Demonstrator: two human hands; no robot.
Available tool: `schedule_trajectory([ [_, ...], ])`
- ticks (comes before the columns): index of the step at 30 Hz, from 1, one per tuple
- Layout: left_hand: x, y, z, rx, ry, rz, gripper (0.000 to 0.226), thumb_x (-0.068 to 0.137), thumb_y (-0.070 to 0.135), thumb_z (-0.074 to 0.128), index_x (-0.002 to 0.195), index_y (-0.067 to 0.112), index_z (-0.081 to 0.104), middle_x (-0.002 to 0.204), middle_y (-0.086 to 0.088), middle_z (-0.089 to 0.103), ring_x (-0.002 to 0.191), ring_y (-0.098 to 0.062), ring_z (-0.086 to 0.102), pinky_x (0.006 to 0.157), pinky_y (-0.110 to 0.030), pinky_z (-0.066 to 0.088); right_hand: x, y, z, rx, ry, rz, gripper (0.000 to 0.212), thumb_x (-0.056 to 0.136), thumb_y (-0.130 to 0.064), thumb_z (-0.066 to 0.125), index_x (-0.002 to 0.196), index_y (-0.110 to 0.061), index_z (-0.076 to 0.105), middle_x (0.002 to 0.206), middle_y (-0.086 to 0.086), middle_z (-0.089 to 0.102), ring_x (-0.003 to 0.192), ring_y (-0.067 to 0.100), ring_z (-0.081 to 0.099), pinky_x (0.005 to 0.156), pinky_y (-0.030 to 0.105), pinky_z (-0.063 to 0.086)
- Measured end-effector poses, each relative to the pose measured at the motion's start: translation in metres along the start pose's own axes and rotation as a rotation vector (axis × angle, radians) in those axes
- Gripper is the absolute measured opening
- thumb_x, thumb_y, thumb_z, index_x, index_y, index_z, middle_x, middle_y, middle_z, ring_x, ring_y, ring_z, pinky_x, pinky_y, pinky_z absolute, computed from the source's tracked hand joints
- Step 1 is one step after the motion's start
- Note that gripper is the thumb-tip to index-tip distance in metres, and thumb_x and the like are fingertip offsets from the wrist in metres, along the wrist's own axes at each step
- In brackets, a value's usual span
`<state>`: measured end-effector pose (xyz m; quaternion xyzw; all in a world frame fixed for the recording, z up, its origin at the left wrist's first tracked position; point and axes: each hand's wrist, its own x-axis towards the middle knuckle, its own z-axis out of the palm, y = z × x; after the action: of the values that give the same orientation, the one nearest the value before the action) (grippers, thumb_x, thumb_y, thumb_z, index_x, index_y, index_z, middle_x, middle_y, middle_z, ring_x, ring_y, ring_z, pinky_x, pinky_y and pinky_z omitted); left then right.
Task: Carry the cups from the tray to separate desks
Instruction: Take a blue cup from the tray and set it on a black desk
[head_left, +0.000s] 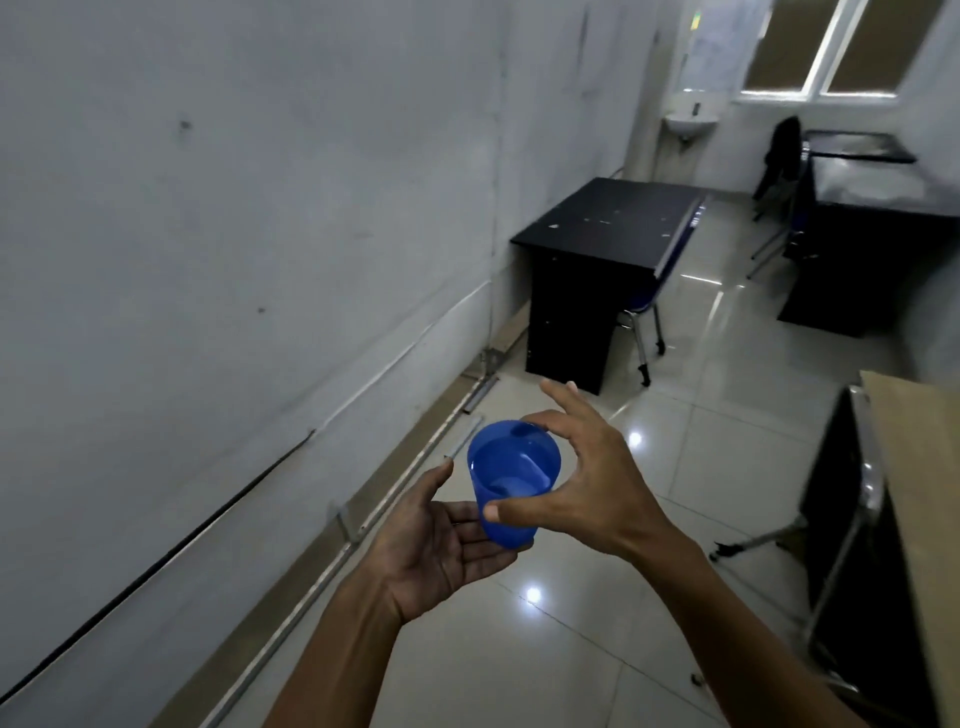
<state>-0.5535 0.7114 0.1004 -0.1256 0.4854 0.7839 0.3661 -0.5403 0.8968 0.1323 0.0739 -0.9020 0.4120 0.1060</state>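
Observation:
A blue plastic cup (511, 480) with liquid inside is held upright in front of me, above the tiled floor. My right hand (587, 478) grips its rim between thumb and index finger, the other fingers spread. My left hand (441, 545) lies palm up under the cup's base, supporting it. A black desk (608, 223) stands ahead against the left wall. A second black desk (878, 197) stands at the far right. No tray is in view.
A blue chair (660, 291) is tucked at the near desk. A dark chair (784, 150) sits by the far desk, a wall sink (691, 123) beyond. A dark cabinet with cardboard (914, 493) stands at my right. Pipes run along the left wall's base.

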Motion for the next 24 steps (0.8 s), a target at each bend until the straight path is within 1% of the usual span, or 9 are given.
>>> schedule_trajectory([
  [3,0.035,0.010,0.025,0.054,-0.073,-0.053,0.076,0.089,0.058,0.045,0.121,-0.010,0.059,0.120,-0.032,0.062,0.114,-0.043,0.060,0.105,-0.047,0.043,0.008,0.024,-0.022,-0.014,0.053,0.080,0.087,0.044,-0.061,0.081,0.123,-0.030,0.058,0.159,-0.011,0.024,0.148,0.010,0.012,0.117,0.049,0.020],
  [5,0.062,0.016,0.041,0.078,-0.124,-0.088,0.078,0.086,0.058,0.048,0.121,-0.011,0.058,0.120,-0.033,0.061,0.112,-0.043,0.061,0.101,-0.047,0.045,0.016,0.042,-0.038,-0.022,0.092,0.125,0.084,0.045,-0.059,0.081,0.121,-0.031,0.058,0.158,-0.010,0.025,0.148,0.012,0.012,0.116,0.048,0.020],
  [8,0.101,0.029,0.063,0.115,-0.186,-0.133,0.079,0.086,0.058,0.048,0.122,-0.012,0.056,0.120,-0.034,0.061,0.111,-0.043,0.062,0.099,-0.046,0.047,0.032,0.067,-0.056,-0.042,0.148,0.181,0.081,0.043,-0.064,0.080,0.116,-0.039,0.056,0.157,-0.011,0.028,0.148,0.014,0.015,0.116,0.053,0.023],
  [10,0.130,0.040,0.076,0.146,-0.224,-0.173,0.079,0.088,0.058,0.046,0.123,-0.011,0.056,0.121,-0.034,0.061,0.112,-0.044,0.061,0.100,-0.046,0.047,0.046,0.085,-0.067,-0.056,0.197,0.214,0.084,0.041,-0.068,0.077,0.116,-0.036,0.057,0.157,-0.010,0.030,0.147,0.015,0.018,0.116,0.054,0.024],
  [12,0.156,0.052,0.087,0.168,-0.255,-0.201,0.079,0.089,0.059,0.045,0.124,-0.011,0.056,0.121,-0.033,0.061,0.113,-0.044,0.061,0.102,-0.047,0.045,0.062,0.100,-0.075,-0.078,0.227,0.247,0.087,0.042,-0.068,0.078,0.118,-0.032,0.058,0.157,-0.008,0.030,0.147,0.014,0.018,0.116,0.051,0.023],
  [15,0.200,0.073,0.103,0.203,-0.292,-0.239,0.078,0.090,0.059,0.043,0.124,-0.011,0.056,0.120,-0.033,0.061,0.113,-0.045,0.061,0.103,-0.047,0.044,0.091,0.123,-0.087,-0.104,0.263,0.288,0.084,0.048,-0.057,0.087,0.122,-0.028,0.058,0.156,-0.006,0.032,0.142,0.006,0.018,0.117,0.046,0.021],
  [18,0.239,0.094,0.117,0.225,-0.323,-0.273,0.079,0.091,0.060,0.041,0.124,-0.010,0.055,0.121,-0.033,0.062,0.114,-0.045,0.060,0.105,-0.048,0.042,0.119,0.144,-0.097,-0.124,0.304,0.316,0.082,0.051,-0.052,0.089,0.122,-0.029,0.058,0.156,-0.007,0.032,0.135,-0.001,0.015,0.116,0.043,0.017],
  [21,0.276,0.115,0.129,0.245,-0.355,-0.291,0.080,0.091,0.061,0.040,0.125,-0.010,0.054,0.121,-0.032,0.061,0.115,-0.043,0.060,0.106,-0.048,0.041,0.149,0.160,-0.108,-0.135,0.335,0.350,0.082,0.048,-0.058,0.083,0.120,-0.033,0.056,0.156,-0.008,0.032,0.142,0.006,0.019,0.116,0.043,0.016],
  [24,0.310,0.130,0.144,0.260,-0.360,-0.318,0.080,0.091,0.061,0.039,0.126,-0.009,0.053,0.121,-0.032,0.062,0.115,-0.043,0.060,0.105,-0.048,0.043,0.176,0.181,-0.117,-0.141,0.358,0.393,0.076,0.049,-0.057,0.082,0.117,-0.037,0.054,0.154,-0.008,0.035,0.144,0.012,0.022,0.111,0.035,0.017],
])
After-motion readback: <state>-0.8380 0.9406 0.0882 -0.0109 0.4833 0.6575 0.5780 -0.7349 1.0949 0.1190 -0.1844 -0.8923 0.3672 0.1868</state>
